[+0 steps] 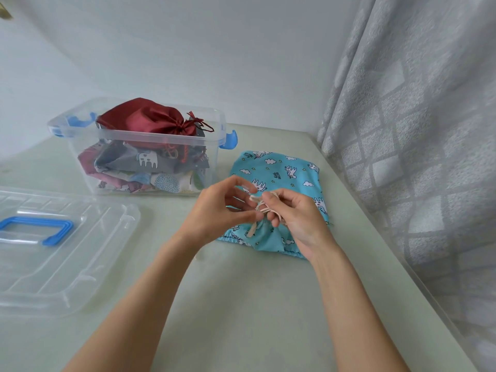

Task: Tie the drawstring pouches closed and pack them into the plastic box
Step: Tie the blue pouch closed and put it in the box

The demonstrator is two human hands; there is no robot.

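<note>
Head view cuts off the clear plastic lid (64, 253) with its blue handle at the left edge of the pale green surface (241, 304). Behind it stands the transparent plastic box (88, 140), packed with patterned pouches that blur together through the wall, a glossy dark-red pouch (142, 119) on top. Left hand (217, 210) and right hand (298, 218) each pinch the cream drawstring (261, 208), its knot partly hidden by fingers, above the gathered mouth of the turquoise unicorn-print pouch (281, 170) lying flat beneath them. Grey checked curtain (416, 130) hangs rightmost.
</note>
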